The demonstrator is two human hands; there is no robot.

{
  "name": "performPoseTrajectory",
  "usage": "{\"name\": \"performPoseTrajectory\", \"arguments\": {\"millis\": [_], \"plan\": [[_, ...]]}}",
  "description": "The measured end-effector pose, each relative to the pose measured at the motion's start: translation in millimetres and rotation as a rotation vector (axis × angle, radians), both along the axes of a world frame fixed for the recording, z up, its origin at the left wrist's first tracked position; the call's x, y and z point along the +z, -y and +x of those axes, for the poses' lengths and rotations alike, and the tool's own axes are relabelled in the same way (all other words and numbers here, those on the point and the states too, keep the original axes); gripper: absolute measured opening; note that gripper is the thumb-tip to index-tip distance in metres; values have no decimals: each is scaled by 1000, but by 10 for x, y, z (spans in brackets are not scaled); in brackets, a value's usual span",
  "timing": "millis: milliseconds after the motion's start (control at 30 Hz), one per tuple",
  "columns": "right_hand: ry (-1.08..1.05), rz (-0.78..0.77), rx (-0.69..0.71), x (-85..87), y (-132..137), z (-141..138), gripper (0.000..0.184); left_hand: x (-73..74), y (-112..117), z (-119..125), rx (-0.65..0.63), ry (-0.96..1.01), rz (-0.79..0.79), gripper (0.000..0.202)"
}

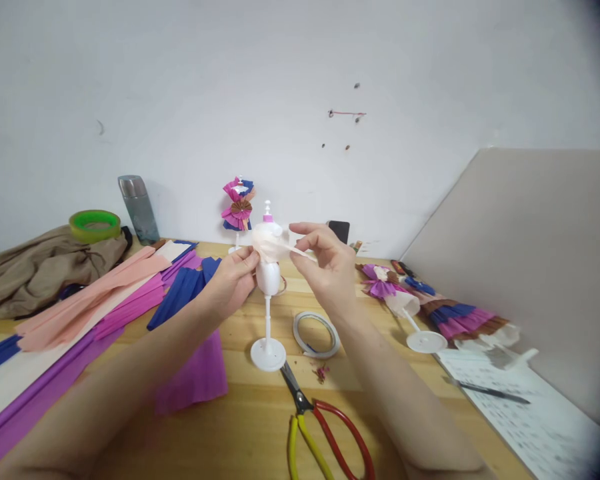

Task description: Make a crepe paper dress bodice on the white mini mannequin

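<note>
A small white mannequin stand (269, 280) stands upright on the wooden table, with a pink band at its neck. Pale cream crepe paper (269, 243) wraps around its chest. My left hand (237, 277) presses the paper against the mannequin's left side, fingers closed. On the other side my right hand (325, 260) pinches the paper's loose end between thumb and a finger, pulled out to the right. Scissors (301, 403) with one red and one yellow handle lie by the stand's base. A roll of white tape (316, 335) rests to the right of the base.
Crepe paper strips (100, 300) in several colours cover the left side, near a brown cloth (40, 273), green tape (95, 225) and a bottle (139, 210). A dressed mannequin (239, 207) stands behind. More dressed stands (425, 341), a written sheet (525, 413) and a pen (495, 392) lie right.
</note>
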State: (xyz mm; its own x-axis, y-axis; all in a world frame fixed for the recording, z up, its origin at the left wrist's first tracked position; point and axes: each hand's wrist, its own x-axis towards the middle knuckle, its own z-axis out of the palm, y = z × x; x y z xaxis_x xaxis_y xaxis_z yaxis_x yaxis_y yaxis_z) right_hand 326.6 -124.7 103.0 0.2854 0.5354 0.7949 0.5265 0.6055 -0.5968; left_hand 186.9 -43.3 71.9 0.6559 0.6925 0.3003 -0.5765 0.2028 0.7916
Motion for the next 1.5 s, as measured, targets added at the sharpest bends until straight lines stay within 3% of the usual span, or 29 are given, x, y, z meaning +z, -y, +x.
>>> {"name": "performPoseTrajectory", "arguments": {"millis": [133, 267, 433, 667, 867, 1133, 1333, 1500], "plan": [[-30, -41, 18, 23, 47, -61, 4, -8, 3, 13, 12, 23, 27, 31], [-76, -180, -8, 45, 22, -80, 21, 4, 40, 7, 51, 10, 33, 28], [-81, -324, 18, 47, -23, -71, 19, 14, 72, -9, 102, -27, 76, 29], [-84, -320, -59, 81, 12, -59, 28, 9, 88, -8, 169, -67, 125, 29], [-66, -304, -35, 72, 9, -80, 19, -5, 80, 6, 166, -68, 113, 31], [-48, -300, -107, 7, -42, -86, 18, -71, 71, 39, 171, -61, 95, 32], [-32, -284, 4, 17, -28, -97, 18, -83, 53, 46, 192, -77, 91, 33], [-36, -319, -56, 14, -32, -83, 26, -58, 67, 46, 192, -83, 68, 31]]}}
